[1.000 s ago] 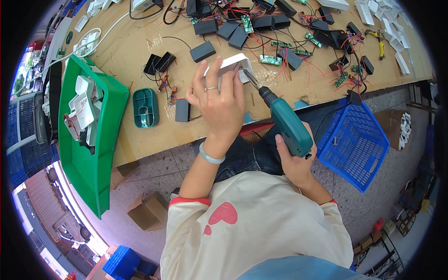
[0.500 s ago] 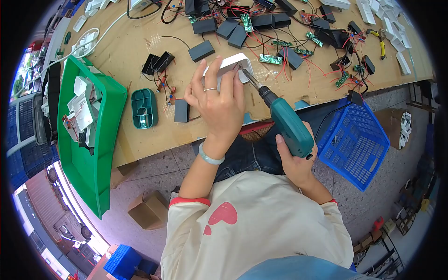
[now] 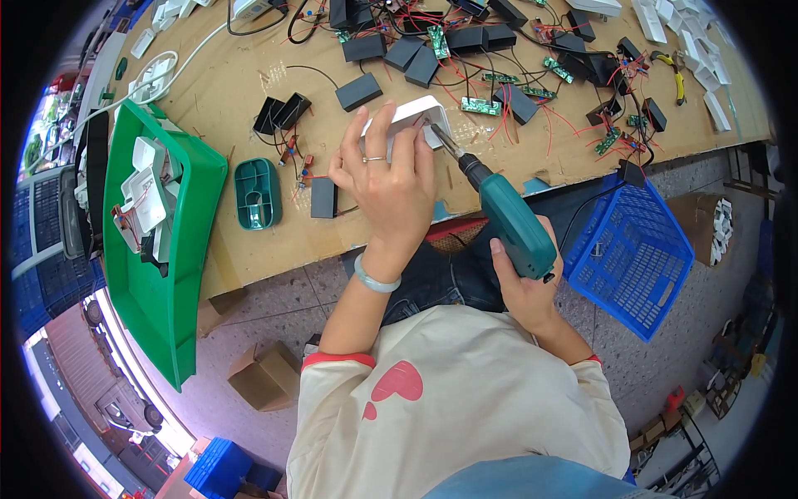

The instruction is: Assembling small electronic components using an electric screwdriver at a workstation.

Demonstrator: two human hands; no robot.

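My left hand (image 3: 391, 162) is closed round a white plastic housing (image 3: 426, 110) above the table's near part, its fingertips pressed inside the open side. My right hand (image 3: 528, 279) grips a green cordless screwdriver (image 3: 515, 223) by its body. The tool's metal bit points up and left into the housing, and its tip is close to my left fingertips. Whatever lies between those fingertips is too small to make out. Just beyond the housing lies a closed black box (image 3: 358, 91); another black box (image 3: 324, 198) rests near my left wrist.
A green organizer tray (image 3: 258, 193) stands left of my hand, with a large green bin (image 3: 184, 249) of white housings beyond it. Black boxes, wires and circuit boards (image 3: 481, 106) crowd the far side. Yellow-handled pliers (image 3: 680, 83) lie right. A blue basket (image 3: 628, 258) stands below the table edge.
Both hands keep almost the same place. The screwdriver has shifted very slightly to the left; the housing stays in my left hand.
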